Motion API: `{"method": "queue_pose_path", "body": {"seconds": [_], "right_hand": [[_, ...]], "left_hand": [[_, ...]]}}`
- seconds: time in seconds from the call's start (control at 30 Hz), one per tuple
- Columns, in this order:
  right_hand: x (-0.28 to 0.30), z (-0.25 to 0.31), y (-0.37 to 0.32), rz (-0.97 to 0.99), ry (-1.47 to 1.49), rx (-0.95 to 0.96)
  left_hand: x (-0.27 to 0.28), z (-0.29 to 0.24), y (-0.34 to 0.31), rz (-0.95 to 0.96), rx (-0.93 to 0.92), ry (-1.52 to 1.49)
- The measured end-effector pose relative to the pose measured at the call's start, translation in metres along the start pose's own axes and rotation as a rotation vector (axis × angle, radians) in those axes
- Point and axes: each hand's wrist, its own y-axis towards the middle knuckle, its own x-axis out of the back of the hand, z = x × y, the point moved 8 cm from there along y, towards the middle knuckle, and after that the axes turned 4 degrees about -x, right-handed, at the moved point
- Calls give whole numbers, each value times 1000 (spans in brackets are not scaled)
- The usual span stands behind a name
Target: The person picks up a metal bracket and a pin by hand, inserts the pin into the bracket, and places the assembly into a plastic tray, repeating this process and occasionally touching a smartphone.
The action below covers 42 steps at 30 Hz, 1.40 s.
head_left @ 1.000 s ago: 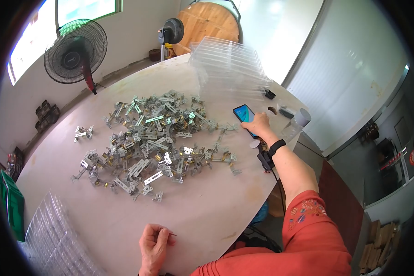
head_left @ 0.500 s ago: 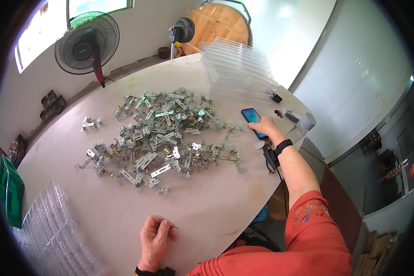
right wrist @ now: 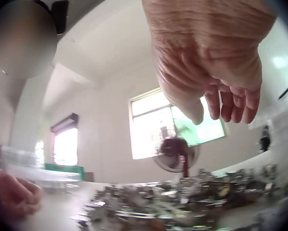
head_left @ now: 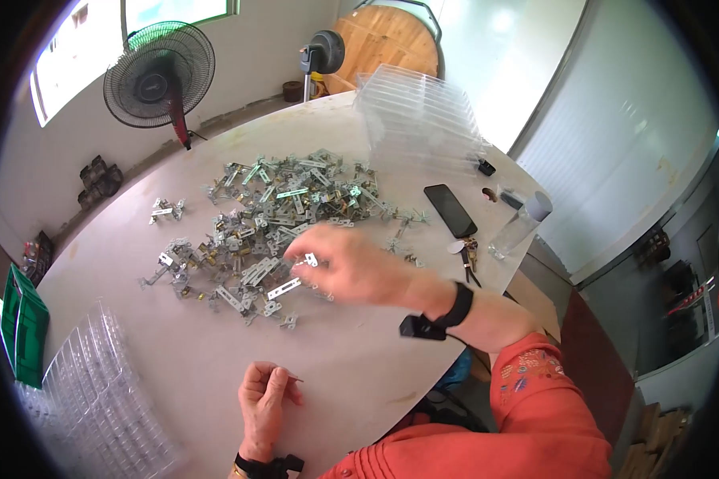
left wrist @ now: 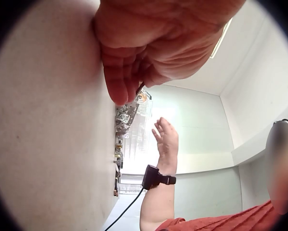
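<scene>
My left hand (head_left: 262, 403) rests near the table's front edge, fingers curled, pinching a thin dark sliver-like piece (left wrist: 140, 88) between thumb and finger; most of that piece is hidden in the grip. My right hand (head_left: 339, 259) is over the near right part of a heap of small metal brackets (head_left: 252, 231) with brass-coloured parts. In the right wrist view the right hand (right wrist: 213, 67) has its fingers hanging loosely apart above the blurred brackets, with nothing between them. A phone (head_left: 450, 211) with a dark screen lies to the right of the heap.
Clear plastic trays (head_left: 419, 120) are stacked at the back; more clear trays (head_left: 108, 399) stand front left beside a green crate (head_left: 24, 327). A clear bottle (head_left: 519, 227) and keys (head_left: 471, 254) lie at the right edge. A fan (head_left: 158, 76) stands beyond the table.
My right hand has left the phone and swung left over the bracket heap. The phone's lit screen has gone dark. The left hand keeps its pinch; the view has shifted slightly.
</scene>
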Motion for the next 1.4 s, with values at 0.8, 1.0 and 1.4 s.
{"method": "queue_pose_path", "body": {"seconds": [0.8,1.0,1.4], "right_hand": [[-204,14,-36,881,975,-383],[-220,25,-69,1334,967,-297],[-210,37,-87,1479,811,-112]], "left_hand": [[67,-86,13,-534,-210,344],[45,-115,49,-422,-84,650],[48,-73,129,-255,166,1168]]}}
